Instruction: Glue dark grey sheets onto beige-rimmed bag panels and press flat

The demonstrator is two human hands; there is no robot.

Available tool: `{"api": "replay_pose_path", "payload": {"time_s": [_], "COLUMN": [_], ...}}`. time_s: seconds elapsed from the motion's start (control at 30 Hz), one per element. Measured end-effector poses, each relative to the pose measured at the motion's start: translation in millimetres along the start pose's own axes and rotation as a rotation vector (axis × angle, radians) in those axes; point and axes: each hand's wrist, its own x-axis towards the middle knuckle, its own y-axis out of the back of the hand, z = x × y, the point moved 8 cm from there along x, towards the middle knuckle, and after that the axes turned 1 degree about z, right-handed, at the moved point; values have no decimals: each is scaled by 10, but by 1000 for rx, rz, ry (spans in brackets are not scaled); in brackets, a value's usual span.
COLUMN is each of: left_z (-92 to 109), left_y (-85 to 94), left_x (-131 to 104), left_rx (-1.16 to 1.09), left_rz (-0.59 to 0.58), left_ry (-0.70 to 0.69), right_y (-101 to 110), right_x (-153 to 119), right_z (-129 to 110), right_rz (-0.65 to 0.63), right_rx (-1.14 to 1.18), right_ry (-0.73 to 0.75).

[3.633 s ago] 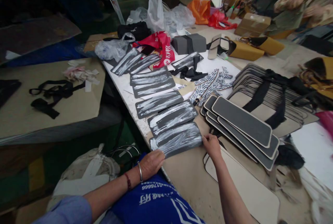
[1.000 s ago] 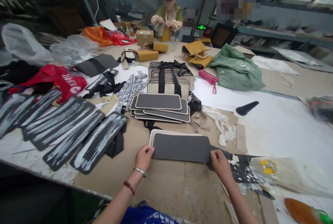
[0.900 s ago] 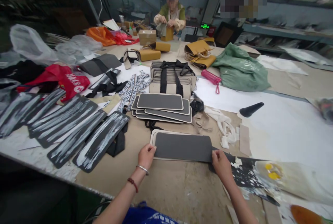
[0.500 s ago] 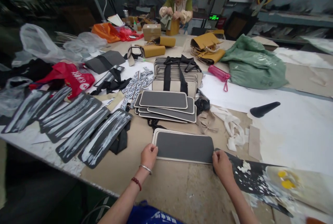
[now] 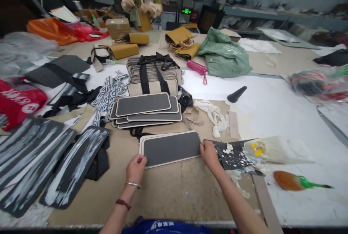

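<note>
A dark grey rectangular panel (image 5: 172, 149) lies over a slightly larger beige board (image 5: 141, 143), whose rim shows along the left and upper edges. My left hand (image 5: 136, 169) is closed, pinching the panel's lower left corner between thumb and fingers. At the right end, my right hand (image 5: 210, 153) is closed on the panel's edge. Just beyond lies a loose stack of similar grey panels with beige borders (image 5: 144, 104). On the left are several dark strips smeared with white glue (image 5: 76, 167).
Beige boards tied with black straps (image 5: 153, 82) stand behind the stack. To the right are a glue-spattered dark sheet (image 5: 236, 157), a brush with a green handle (image 5: 292, 181) and a black cone-shaped object (image 5: 236, 94). Across the table a co-worker (image 5: 144, 0) handles a mustard-coloured piece.
The view has turned to the right, so the scene sits further left and the brush shows. Both hands keep hold of the grey panel at its two ends.
</note>
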Motion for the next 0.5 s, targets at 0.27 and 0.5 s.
{"api": "replay_pose_path", "payload": {"time_s": [0.27,0.5], "left_z": [-67,40], "left_y": [-41,-2], "left_x": [17,14], "left_rx": [-126,-3], "left_rz": [-48,16], "left_ry": [3,28], "right_y": [-20,-19], "right_x": [-3,-1], "right_z": [5,-22], "right_rz": [-25,-27], "right_rx": [-57,-82], "right_ry": [-54,-8]}}
